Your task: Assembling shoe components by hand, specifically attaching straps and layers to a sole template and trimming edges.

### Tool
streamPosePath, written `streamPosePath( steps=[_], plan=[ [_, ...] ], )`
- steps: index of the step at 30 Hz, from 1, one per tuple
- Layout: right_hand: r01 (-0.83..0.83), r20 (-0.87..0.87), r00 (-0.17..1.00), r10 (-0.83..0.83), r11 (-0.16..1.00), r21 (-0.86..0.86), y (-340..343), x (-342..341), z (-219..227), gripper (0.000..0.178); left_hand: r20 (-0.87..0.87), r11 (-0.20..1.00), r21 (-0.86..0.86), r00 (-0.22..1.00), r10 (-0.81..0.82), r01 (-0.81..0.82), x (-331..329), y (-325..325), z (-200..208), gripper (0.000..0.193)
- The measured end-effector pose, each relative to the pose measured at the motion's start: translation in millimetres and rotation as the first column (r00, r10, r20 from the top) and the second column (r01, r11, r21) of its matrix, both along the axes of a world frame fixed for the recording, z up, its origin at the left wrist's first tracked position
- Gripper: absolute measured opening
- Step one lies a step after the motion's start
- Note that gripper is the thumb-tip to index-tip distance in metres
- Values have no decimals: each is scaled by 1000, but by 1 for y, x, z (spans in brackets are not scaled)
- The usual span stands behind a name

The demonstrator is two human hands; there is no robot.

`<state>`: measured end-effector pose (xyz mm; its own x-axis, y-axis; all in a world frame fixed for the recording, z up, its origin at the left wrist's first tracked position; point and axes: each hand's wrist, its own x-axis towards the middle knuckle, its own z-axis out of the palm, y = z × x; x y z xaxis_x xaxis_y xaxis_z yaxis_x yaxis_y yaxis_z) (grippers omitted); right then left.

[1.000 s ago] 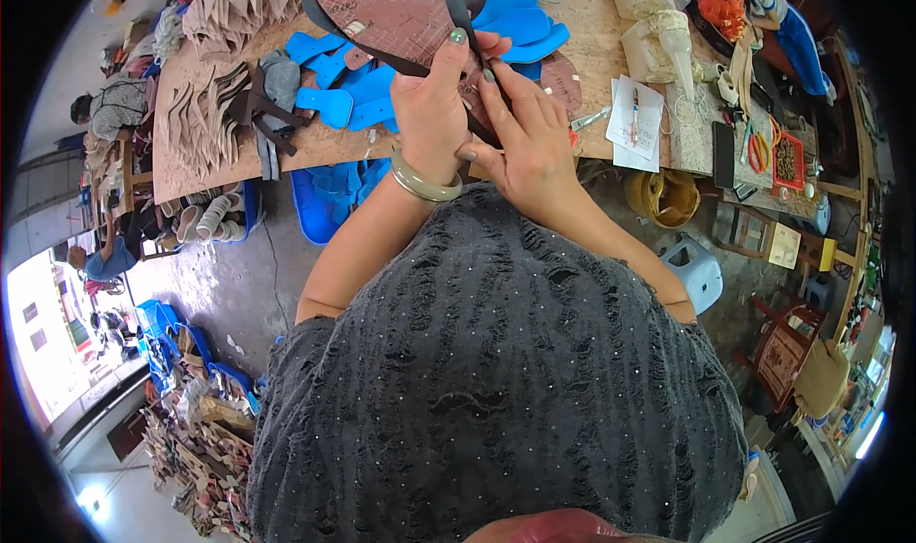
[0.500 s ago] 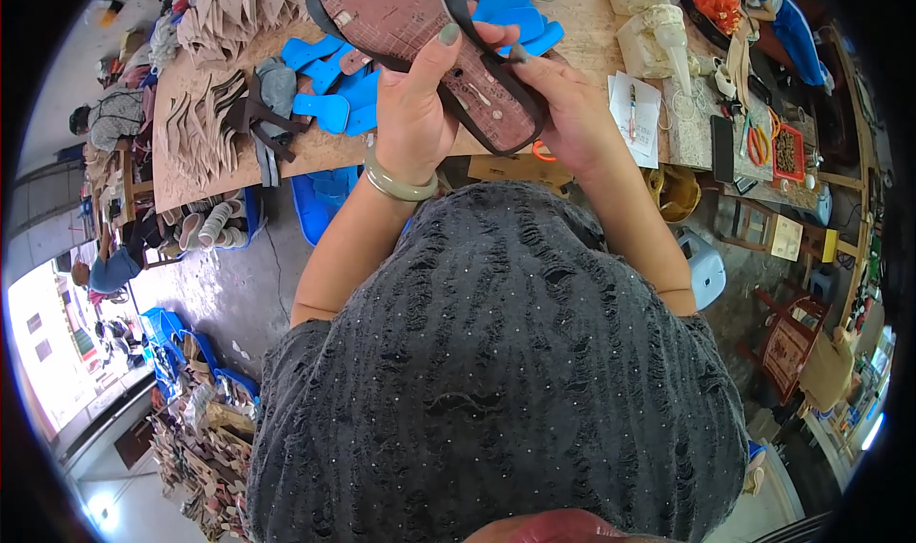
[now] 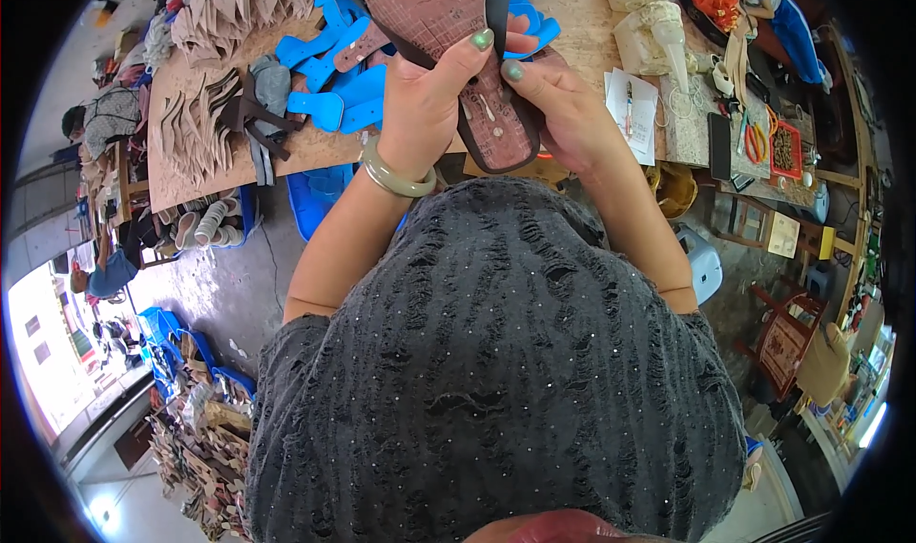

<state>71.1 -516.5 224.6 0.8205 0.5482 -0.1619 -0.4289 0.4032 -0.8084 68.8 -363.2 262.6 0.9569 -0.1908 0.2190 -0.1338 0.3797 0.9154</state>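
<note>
A reddish-brown shoe insole (image 3: 429,13) with a dark wrapped edge is held up over the near edge of the worktable, its narrow end towards me. My left hand (image 3: 420,114) grips its left side, thumb lying on the face and fingertips showing past the far edge. On the other side, my right hand (image 3: 568,109) pinches the insole with its thumb on top; its other fingers are mostly hidden underneath. Blue insoles (image 3: 324,112) lie spread on the table beside my left hand, with another brown insole (image 3: 365,45) among them.
Stacked beige shoe pieces (image 3: 196,128) and dark straps (image 3: 253,114) cover the table's left part. To the right are a paper with a pen (image 3: 630,114), a black phone (image 3: 719,140), orange-handled scissors (image 3: 756,142) and a red basket (image 3: 786,150). A blue stool (image 3: 701,261) stands below.
The insole has turned more upright, and its narrow end has come slightly nearer to me. Both thumbs now lie closer together on its face.
</note>
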Motion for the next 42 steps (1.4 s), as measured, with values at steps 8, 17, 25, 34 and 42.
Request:
streamPosePath(
  steps=[8, 17, 25, 34, 42],
  plan=[
    [655, 798, 598, 81, 524, -544, 11, -11, -12, 32, -32, 993, 55, 994, 106, -104, 0, -12, -12, 31],
    [180, 235, 964, -127, 959, -217, -4, -14, -4, 25, 13, 994, 100, 999, 48, -49, 2, -13, -8, 32],
    [27, 228, 974, -6, 996, -87, -12, -13, 3, 30, -74, 999, -20, 997, 31, -32, 4, -9, -9, 33],
    [123, 231, 967, -108, 991, -54, -19, -16, -2, 48, -168, 986, -163, 984, -57, 29, 7, -3, -15, 33],
    [96, 150, 984, -99, 995, 24, -17, -20, -8, 56, -204, 939, -342, 972, -119, 43, 13, 3, -18, 40]
  ],
)
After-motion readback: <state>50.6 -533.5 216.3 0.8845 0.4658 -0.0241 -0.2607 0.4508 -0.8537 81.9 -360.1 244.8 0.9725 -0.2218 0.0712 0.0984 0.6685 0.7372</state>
